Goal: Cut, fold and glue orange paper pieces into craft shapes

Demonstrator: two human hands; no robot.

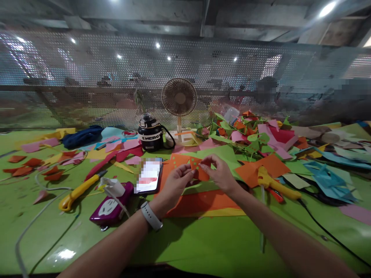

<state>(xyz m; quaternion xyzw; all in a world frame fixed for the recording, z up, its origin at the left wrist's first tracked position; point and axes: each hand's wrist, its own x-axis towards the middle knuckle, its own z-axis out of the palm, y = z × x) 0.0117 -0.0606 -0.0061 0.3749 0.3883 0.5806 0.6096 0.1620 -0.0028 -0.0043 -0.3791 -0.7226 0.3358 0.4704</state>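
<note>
Between my two hands is a small orange paper piece (202, 174) with green dots on it. The fingers of my left hand (179, 180) are closed on its left side; a white watch band (151, 216) circles that wrist. My right hand (219, 173) pinches the upper right edge of the same piece, and its fingertips hide that edge. Below the hands lie a sheet of orange paper (207, 201) and a strip of yellow paper (226, 212). Behind them is green paper (223, 154).
Left of my hands lie a phone (149, 175), a purple power bank (111, 206) and a yellow-handled cutter (79, 192). A yellow glue gun (278, 185) lies to the right, its cord trailing. Further back stand a black bottle (150, 133), a fan (179, 98) and heaped paper scraps (252, 135).
</note>
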